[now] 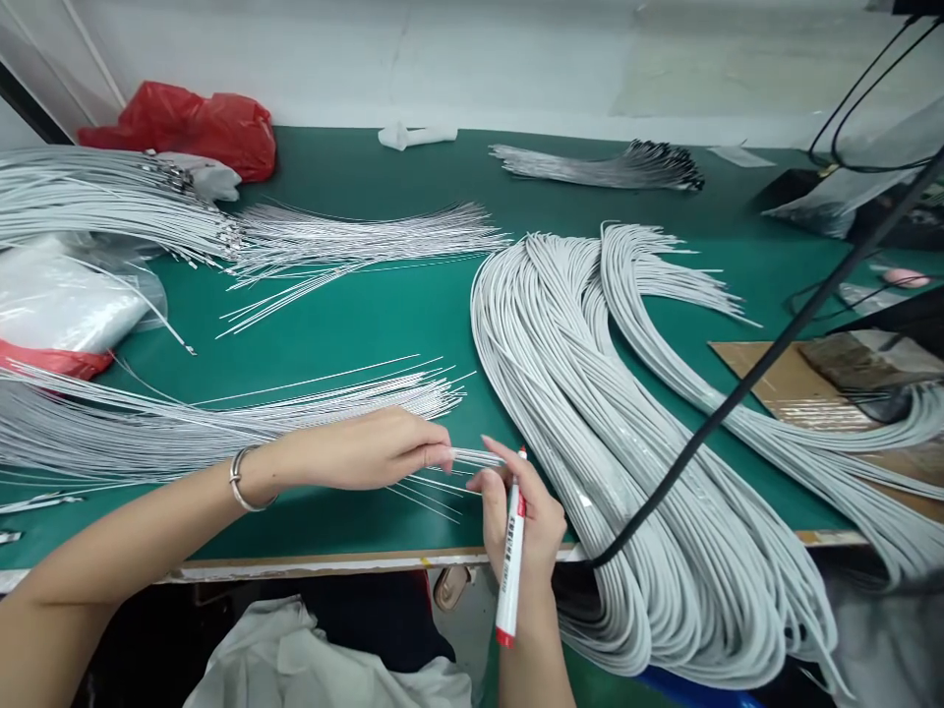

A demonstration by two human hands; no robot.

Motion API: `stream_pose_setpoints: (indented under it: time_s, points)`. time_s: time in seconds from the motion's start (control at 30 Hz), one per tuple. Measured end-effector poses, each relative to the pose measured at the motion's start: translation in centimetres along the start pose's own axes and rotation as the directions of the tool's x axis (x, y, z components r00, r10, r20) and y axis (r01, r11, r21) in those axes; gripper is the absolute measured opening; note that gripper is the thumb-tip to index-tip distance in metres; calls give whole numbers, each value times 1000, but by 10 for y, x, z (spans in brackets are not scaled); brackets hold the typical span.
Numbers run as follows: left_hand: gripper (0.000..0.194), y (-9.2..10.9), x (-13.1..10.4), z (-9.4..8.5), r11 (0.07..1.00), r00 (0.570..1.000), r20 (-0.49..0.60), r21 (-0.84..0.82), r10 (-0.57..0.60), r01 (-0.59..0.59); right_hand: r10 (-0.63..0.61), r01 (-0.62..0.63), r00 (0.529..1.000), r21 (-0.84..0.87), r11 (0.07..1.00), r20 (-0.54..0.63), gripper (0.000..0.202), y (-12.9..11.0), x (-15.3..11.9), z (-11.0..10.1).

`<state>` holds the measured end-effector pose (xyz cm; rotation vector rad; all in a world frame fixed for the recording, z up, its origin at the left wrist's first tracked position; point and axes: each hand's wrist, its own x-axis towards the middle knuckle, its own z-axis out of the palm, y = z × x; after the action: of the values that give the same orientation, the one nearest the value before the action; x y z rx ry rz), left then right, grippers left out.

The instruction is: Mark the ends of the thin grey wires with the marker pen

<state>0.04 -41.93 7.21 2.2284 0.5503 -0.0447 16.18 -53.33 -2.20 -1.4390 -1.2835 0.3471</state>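
Thin white wires [472,457] stick out from the closed fingers of my left hand [390,447], near the table's front edge. My right hand [527,501] holds a white marker with red ends [511,560], tucked against the palm and pointing down. The thumb and index finger of that hand are at the wire tips; whether they pinch them I cannot tell. Behind and under my left forearm lies a bundle of thin white wires [354,408], fanned out at its right end. Some loose wire ends hang just below my left hand.
Thick looped bundles of grey-white cable [575,374] drape over the front edge at right, crossed by a black cable [708,423]. More wires [369,236], a red bag [199,128] and a clear plastic bag [74,295] lie on the green table [354,329].
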Motion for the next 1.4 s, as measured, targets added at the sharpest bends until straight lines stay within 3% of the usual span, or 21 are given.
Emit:
stream_pose_setpoints:
  time_s: [0.1, 0.23, 0.33, 0.4, 0.5, 0.6, 0.77, 0.93, 1.0, 1.03, 1.2, 1.4]
  points:
    - [37, 3, -1, 1, 1000, 1000, 25, 31, -6, 5, 24, -27, 999, 89, 996, 38, 11, -1, 2, -4]
    - [32, 3, -2, 1, 1000, 993, 114, -4, 23, -22, 110, -141, 983, 227, 964, 145, 31, -4, 3, -9]
    - [32, 1, -3, 1, 996, 985, 165, -75, 60, -48, 161, -253, 954, 391, 885, 252, 41, -6, 5, -10]
    - [34, 1, -4, 0, 994, 984, 165, -104, 61, -44, 221, -315, 945, 496, 809, 239, 39, -6, 7, -9]
    - [37, 3, -6, -2, 993, 991, 131, -120, 33, -18, 324, -311, 942, 596, 740, 89, 35, -6, 9, -8]
    - [40, 5, -8, -4, 991, 993, 119, -136, 12, 5, 323, -277, 946, 513, 812, -1, 31, -12, 7, -9]
    - [38, 5, -9, -3, 991, 994, 110, -135, 13, 2, 173, -211, 976, 376, 902, 133, 21, -21, -1, -14]
    - [39, 6, -10, -3, 990, 992, 125, -138, 8, 9, 100, -143, 984, 314, 939, 149, 21, -23, 1, -15]
    - [38, 6, -9, -3, 986, 990, 140, -167, 22, 2, 83, -132, 981, 293, 947, 174, 9, -25, 4, -14]
    - [38, 6, -8, -3, 982, 988, 152, -190, 35, -5, 81, -133, 979, 288, 948, 187, 3, -26, 5, -14]
    - [41, 1, -1, 0, 949, 972, 206, -314, 113, -43, 94, -152, 973, 283, 947, 210, 15, -27, 5, -14]
    - [28, -1, 5, 4, 868, 975, 221, -479, -28, 133, 198, -227, 971, 248, 942, 137, 22, -27, 2, -13]
